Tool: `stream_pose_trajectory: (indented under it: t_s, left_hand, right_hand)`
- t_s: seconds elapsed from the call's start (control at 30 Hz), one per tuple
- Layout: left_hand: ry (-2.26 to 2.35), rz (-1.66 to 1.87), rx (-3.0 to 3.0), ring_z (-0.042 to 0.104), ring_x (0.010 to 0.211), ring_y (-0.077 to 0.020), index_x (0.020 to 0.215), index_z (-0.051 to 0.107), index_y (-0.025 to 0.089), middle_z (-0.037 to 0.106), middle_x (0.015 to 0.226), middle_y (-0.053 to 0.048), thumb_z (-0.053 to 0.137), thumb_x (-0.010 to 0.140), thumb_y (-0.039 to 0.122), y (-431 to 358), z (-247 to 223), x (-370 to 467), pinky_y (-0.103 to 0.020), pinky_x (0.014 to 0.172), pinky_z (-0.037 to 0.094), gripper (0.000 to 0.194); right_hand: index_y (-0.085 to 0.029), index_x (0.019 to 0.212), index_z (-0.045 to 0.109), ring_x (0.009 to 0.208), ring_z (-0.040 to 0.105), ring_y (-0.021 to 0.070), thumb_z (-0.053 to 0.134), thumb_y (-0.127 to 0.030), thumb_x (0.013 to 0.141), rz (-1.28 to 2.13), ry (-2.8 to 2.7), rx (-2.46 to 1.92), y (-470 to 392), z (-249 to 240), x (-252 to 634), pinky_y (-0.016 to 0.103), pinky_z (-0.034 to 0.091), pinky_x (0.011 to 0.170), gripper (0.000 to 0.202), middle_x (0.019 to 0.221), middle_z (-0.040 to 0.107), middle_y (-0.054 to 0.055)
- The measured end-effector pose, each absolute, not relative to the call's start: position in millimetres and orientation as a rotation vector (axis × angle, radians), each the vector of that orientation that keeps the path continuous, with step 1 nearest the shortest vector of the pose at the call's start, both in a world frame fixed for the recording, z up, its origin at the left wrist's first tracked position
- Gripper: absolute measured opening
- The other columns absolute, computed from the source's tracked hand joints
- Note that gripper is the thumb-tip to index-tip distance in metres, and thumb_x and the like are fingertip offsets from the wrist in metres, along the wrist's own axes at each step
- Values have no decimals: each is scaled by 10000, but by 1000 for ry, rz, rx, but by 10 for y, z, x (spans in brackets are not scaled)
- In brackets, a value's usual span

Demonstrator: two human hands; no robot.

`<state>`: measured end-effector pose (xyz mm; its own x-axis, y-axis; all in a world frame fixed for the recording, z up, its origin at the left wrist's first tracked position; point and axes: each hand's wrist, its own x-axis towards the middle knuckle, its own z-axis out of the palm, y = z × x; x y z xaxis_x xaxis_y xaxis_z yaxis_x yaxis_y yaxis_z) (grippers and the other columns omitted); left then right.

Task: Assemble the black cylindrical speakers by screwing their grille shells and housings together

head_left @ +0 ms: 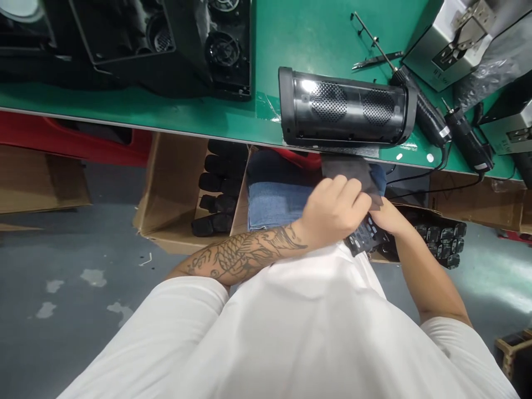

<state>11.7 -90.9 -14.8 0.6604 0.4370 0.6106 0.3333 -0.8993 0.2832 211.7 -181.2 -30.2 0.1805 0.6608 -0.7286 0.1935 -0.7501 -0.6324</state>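
Note:
Over my lap, my left hand [337, 209] is closed, its fingers curled at the lower edge of a thin dark grey sheet [347, 172]. My right hand [389, 216] meets the sheet's right corner, its fingertips partly hidden beneath it. Below both hands lies a black piece with small grey and bluish marks [368, 235], partly covered by them; its kind is unclear. Just beyond, at the edge of the green table, rests a black speaker-like housing [351, 108] with two perforated round areas under a glossy surface.
On the green table [307, 33] stand large black housings [187, 55] at left. Electric screwdrivers [424, 108] [469, 138], tweezers [376, 60] and a grey metal box [440, 50] lie right. Cardboard boxes [166, 194] of black parts [218, 188] flank my legs; cables hang at right.

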Motion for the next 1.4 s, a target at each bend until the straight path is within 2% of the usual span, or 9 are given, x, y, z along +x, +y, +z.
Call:
stream_pose_trajectory:
  t_s: [0.23,0.4,0.53,0.63,0.8,0.9,1.03,1.17,1.4]
  left_hand:
    - [448,116,2716,651,832,-279,912,757,134,695,840,-136,518,1047,88,-1101,-240,127,-390,677,342,279]
    - [364,-157,2606,700,933,-276,922,781,129,742,914,-136,566,1051,107,-1075,-294,74,-392,749,400,251]
    - [328,-85,2550,698,1064,-311,1046,813,102,767,997,-152,668,1084,339,-1033,-388,-65,-414,883,480,280]
    - [288,206,2381,683,1239,-327,1233,801,144,779,1266,-170,665,1083,539,-986,-506,-292,-464,1083,515,444]
    - [908,682,1664,593,1499,-330,1501,629,202,615,1621,-180,685,999,472,-939,-852,-611,-527,1284,473,573]
    - [991,622,1116,646,1454,-309,1490,589,205,659,1575,-157,747,879,417,-906,-1048,-658,-461,1224,546,665]
    - [1024,589,885,739,1235,-287,1281,674,185,796,1282,-95,738,784,313,-895,-1115,-675,-421,1092,619,517]
    - [1121,661,948,768,1148,-262,1192,709,188,833,1183,-68,723,814,245,-939,-1037,-726,-399,1046,644,382]
    - [1179,631,963,789,1107,-253,1206,730,156,844,1180,-85,708,841,157,-935,-971,-832,-388,1010,658,366]
  right_hand:
    - [-190,1002,641,923,710,240,738,-845,715,1483,-441,-1895,-1746,-743,1841,281,544,640,722,934,716,72]
    - [-204,1031,642,1084,743,296,738,-905,691,1466,-313,-1848,-1776,-993,1733,371,656,776,786,1008,744,96]
    - [-194,1025,649,1176,739,295,673,-977,759,1435,-302,-1827,-1725,-1019,1651,399,680,952,828,1073,752,112]
    - [-174,1093,660,1191,735,279,842,-863,689,1451,-374,-1766,-1639,-955,1572,387,659,1046,819,1168,756,109]
    - [-173,1195,637,1126,737,257,917,-570,632,1502,-522,-1673,-1457,-879,1398,387,643,1044,744,1218,753,94]
    - [-170,1176,629,1089,734,261,887,-524,642,1561,-617,-1634,-1337,-894,1269,392,634,1016,690,1165,756,88]
    - [-165,1136,631,1060,715,262,845,-525,674,1580,-763,-1630,-1185,-916,1114,378,605,970,624,1109,749,86]
    - [-169,1082,628,1053,707,267,776,-570,734,1508,-884,-1682,-1069,-882,1033,380,591,949,551,1088,740,90]
    - [-163,1058,642,1007,720,273,722,-608,754,1490,-969,-1727,-1013,-818,959,382,594,909,544,1064,752,93]
